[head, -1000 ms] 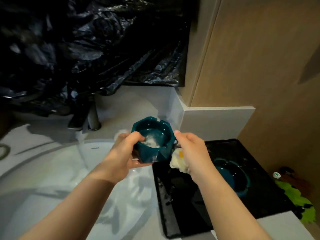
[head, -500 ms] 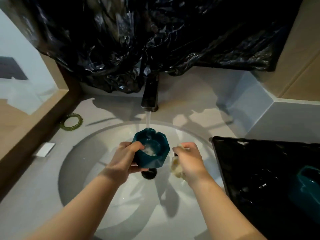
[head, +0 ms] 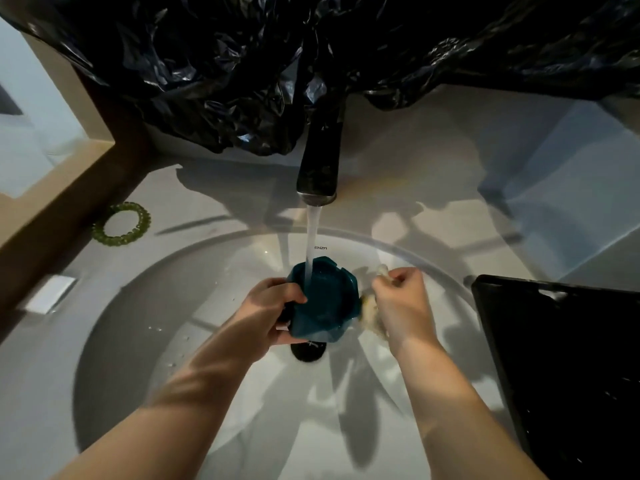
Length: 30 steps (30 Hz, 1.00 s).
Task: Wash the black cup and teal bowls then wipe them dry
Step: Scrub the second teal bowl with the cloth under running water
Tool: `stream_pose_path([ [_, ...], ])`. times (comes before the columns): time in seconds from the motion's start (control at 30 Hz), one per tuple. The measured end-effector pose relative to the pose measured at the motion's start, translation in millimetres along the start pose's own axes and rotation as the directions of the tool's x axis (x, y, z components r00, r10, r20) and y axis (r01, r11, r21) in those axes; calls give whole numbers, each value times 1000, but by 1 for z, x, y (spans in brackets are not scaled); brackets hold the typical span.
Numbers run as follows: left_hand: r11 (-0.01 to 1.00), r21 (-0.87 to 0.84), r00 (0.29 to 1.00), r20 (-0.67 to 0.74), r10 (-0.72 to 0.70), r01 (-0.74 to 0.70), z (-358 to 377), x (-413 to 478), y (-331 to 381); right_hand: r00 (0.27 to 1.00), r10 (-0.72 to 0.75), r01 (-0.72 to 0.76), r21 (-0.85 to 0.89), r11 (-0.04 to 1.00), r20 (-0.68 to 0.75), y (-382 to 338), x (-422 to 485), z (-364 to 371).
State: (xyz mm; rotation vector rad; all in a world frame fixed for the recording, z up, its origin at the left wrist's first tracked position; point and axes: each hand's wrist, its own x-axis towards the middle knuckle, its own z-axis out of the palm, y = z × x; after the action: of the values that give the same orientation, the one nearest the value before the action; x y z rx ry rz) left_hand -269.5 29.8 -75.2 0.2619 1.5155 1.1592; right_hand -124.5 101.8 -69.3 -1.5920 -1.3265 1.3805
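Note:
A teal bowl [head: 325,303] with a notched rim is over the middle of the white sink [head: 145,306], right under the running water from the dark tap [head: 319,168]. My left hand [head: 273,306] grips its left side, thumb over the rim. My right hand [head: 403,304] is just right of the bowl, fingers curled round a pale yellowish sponge [head: 372,317] that touches the bowl's right side. The black cup and the other teal bowl are out of view.
A black tray [head: 561,358] lies on the counter at the right. A green beaded ring [head: 121,223] and a small white bar [head: 50,294] lie left of the sink. Black plastic sheeting [head: 277,64] hangs behind the tap. The dark drain [head: 308,351] is below the bowl.
The bowl has moved from beside the tray to under the tap's stream, and the foam inside it has gone. My right hand with the sponge has followed it.

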Motion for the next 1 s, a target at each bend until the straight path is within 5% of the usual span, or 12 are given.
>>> stream_pose_path([
  [0.37,998,-38,995,-75,-58,55,-1,11,6,959,-282,278,-217,936,12,4,7,7],
  [0.6,999,2,994,-101,-51,51,-3,15,5,960,-277,278,-185,943,31,8,12,11],
  [1.0,997,66,995,-91,-29,35,1,15,8,958,-287,274,-369,888,20,-5,7,6],
])
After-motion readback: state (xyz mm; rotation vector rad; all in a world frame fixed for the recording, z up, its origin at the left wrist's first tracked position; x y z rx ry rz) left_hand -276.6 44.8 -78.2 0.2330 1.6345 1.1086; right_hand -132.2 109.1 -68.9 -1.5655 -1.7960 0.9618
